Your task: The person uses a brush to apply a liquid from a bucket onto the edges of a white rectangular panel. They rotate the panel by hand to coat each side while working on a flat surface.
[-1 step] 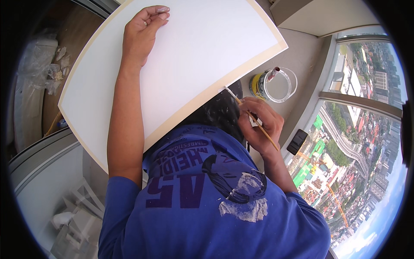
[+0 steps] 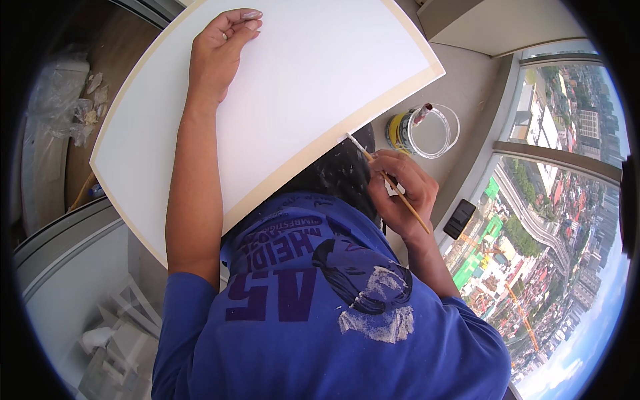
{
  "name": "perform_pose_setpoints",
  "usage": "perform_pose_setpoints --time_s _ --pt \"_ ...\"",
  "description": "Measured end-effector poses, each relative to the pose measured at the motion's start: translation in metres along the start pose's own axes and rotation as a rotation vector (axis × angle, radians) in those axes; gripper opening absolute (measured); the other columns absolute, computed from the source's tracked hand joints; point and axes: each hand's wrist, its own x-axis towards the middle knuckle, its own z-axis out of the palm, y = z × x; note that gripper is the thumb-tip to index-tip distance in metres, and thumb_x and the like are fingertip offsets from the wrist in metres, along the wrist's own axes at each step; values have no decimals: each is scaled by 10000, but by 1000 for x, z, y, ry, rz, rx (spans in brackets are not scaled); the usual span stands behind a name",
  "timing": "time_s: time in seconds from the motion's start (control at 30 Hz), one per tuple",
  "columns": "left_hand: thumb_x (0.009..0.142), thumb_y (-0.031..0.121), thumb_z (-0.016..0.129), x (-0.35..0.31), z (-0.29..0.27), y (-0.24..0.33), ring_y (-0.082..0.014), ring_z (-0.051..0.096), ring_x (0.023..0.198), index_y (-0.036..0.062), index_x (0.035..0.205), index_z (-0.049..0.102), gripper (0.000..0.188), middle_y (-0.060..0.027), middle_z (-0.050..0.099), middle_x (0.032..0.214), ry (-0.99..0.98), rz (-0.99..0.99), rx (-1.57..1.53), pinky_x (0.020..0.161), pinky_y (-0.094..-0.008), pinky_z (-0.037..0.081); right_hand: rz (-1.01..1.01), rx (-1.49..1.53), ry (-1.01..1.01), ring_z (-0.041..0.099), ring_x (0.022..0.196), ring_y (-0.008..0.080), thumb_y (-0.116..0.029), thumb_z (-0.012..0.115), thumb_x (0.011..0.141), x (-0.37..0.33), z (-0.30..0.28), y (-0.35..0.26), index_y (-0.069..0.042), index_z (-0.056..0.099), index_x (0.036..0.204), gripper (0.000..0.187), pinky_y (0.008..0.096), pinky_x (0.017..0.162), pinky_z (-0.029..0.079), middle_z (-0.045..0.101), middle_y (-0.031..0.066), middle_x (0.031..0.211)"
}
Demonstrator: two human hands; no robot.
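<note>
A large white panel [image 2: 313,67] with a beige border along its edges lies before me, across my lap. My right hand [image 2: 405,189] grips a thin paintbrush [image 2: 415,212] with a wooden handle. The brush's white-coated tip meets the panel's near edge, right of the middle. Over the panel's far left part is my left hand [image 2: 223,45], its fingers curled in and the thumb close to them. Nothing shows in that hand, and grey smudges mark a fingertip.
A paint bucket [image 2: 400,132] with a wire handle stands on the floor at right, a paint-stained brush handle on its rim. A dark phone [image 2: 460,219] lies by the window frame [image 2: 567,162]. Clear plastic wrapping [image 2: 63,100] and debris sit at far left; a boxy cabinet [image 2: 487,27] at far right.
</note>
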Motion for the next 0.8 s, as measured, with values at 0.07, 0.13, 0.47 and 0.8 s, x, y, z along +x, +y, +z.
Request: perform_pose_setpoints --time_s 0.07,0.13,0.47,0.8 --pt "1063 93 657 0 -1 0 -215 697 1196 -23 1286 701 256 -115 746 1263 -2 4 10 1077 -366 549 -4 20 -27 767 870 280 73 746 799 -2 2 -1 -27 736 978 205 341 766 611 768 142 997" --pt "1064 92 654 0 1 1 -216 695 1201 -26 1287 698 256 -118 744 1266 -1 -7 15 1082 -367 548 -7 43 -50 766 874 282 76 746 798 -3 4 -4 -27 735 976 206 344 768 611 768 139 999" --pt "1056 89 663 -1 2 5 -217 694 1200 -35 1285 694 263 -123 740 1270 17 -29 43 1096 -368 544 42 41 22 761 835 247 72 740 802 1 -2 6 -31 737 981 207 320 756 600 772 123 986" --pt "1048 92 676 -1 3 3 -216 695 1192 -28 1271 707 255 -119 744 1263 19 -18 19 1092 -360 541 71 -32 145 762 811 214 75 726 806 11 -15 24 -38 740 979 207 302 765 600 778 106 959"
